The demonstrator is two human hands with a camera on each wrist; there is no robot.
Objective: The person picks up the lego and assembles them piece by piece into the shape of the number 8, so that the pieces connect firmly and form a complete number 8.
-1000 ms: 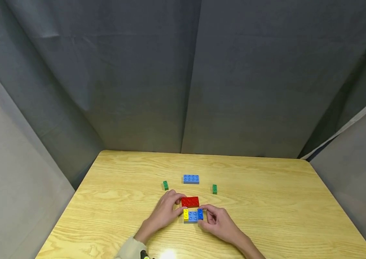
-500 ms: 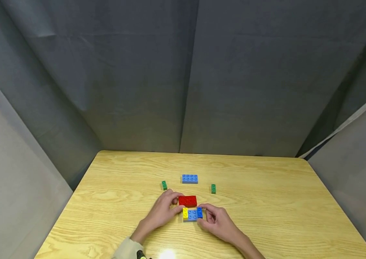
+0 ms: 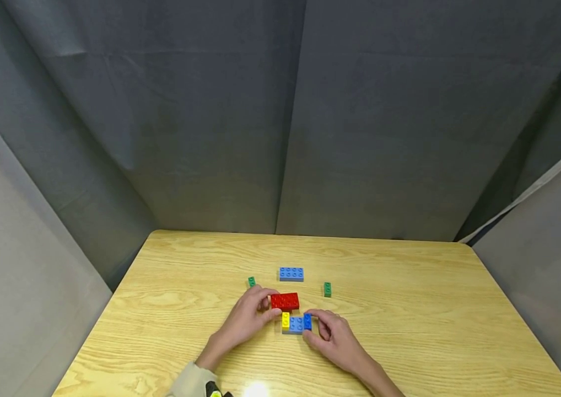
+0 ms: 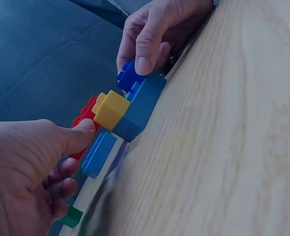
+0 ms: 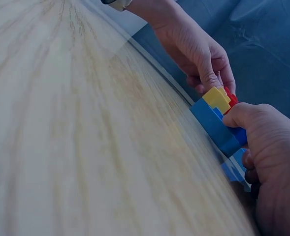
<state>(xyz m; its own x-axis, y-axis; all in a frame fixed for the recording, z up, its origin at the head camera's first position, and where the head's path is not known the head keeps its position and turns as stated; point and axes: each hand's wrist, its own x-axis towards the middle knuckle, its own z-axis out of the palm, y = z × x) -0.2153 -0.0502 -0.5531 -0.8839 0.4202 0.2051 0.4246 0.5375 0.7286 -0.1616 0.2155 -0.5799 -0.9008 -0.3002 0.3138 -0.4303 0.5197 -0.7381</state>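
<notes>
Between thumb and fingers, my left hand (image 3: 244,318) pinches the left end of a red brick (image 3: 285,301), which sits just beyond a small assembly. The assembly is a light blue brick (image 3: 296,326) with a small yellow brick (image 3: 285,320) on its left end and a small dark blue brick (image 3: 307,321) on its right. My right hand (image 3: 336,340) grips the assembly at the dark blue brick, thumb on the near side. In the left wrist view, the left thumb lies close to the yellow brick (image 4: 111,110) and hides part of the red brick (image 4: 86,112).
Farther back on the wooden table (image 3: 409,309) lies another light blue brick (image 3: 291,274). One small green brick (image 3: 327,289) stands to the right. A second green brick (image 3: 252,282) is partly covered by my left hand. Grey curtains (image 3: 211,138) surround the table.
My left hand has moved the red brick away from me and a little left, tilting it slightly. My right hand has shifted the assembly slightly away from me.
</notes>
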